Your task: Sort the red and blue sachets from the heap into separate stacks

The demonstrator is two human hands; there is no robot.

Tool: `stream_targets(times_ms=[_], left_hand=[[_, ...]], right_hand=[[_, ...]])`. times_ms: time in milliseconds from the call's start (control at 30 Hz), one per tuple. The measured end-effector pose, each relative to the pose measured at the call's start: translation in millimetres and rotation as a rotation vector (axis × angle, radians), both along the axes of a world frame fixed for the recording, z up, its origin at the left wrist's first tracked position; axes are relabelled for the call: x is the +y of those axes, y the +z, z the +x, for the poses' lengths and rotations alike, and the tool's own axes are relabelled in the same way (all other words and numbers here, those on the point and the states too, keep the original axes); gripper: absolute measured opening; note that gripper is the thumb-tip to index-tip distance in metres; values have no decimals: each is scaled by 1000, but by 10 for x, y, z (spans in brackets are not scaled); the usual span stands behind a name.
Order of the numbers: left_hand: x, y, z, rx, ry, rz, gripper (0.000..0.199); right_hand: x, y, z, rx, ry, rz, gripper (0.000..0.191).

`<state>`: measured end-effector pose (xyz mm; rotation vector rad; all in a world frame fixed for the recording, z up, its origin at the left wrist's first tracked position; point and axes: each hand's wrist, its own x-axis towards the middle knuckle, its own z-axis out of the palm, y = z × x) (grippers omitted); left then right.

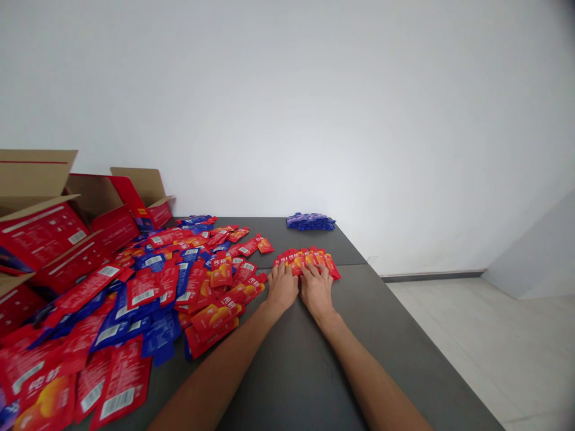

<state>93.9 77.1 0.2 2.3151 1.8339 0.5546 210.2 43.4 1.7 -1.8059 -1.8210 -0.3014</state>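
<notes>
My left hand (283,288) and my right hand (317,290) are side by side at the near edge of a row of overlapping red pouches (309,257) with an orange fruit print. The fingers of both hands are extended and slightly apart, with their tips resting on the pouches. Part of the row's near edge is hidden under the fingers. Left of my left hand spreads a large loose heap of red pouches (215,317) and blue pouches (157,335), some showing barcodes.
The dark table (386,335) has its right edge beside a pale tiled floor (440,311). A stack of blue-purple pouches (311,222) lies at the far end, near the white wall (341,120). Opened red cardboard boxes (45,233) stand at the left behind the heap.
</notes>
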Motion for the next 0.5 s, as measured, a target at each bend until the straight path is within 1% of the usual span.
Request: stream_targets(times_ms=[100, 200, 267, 400, 500], left_hand=[[-81, 32, -129, 48, 12, 39, 39], [-169, 68, -342, 116, 49, 82, 35], [-221, 80, -505, 165, 101, 104, 34], [-313, 59, -785, 246, 202, 121, 33], [-377, 36, -905, 269, 206, 105, 33]], right_hand=[[-79, 37, -86, 11, 25, -2, 28], [-163, 60, -205, 24, 57, 2, 28], [-214, 67, -301, 36, 90, 6, 28], [-301, 57, -509, 66, 146, -11, 27], [-365, 24, -637, 74, 186, -32, 26]])
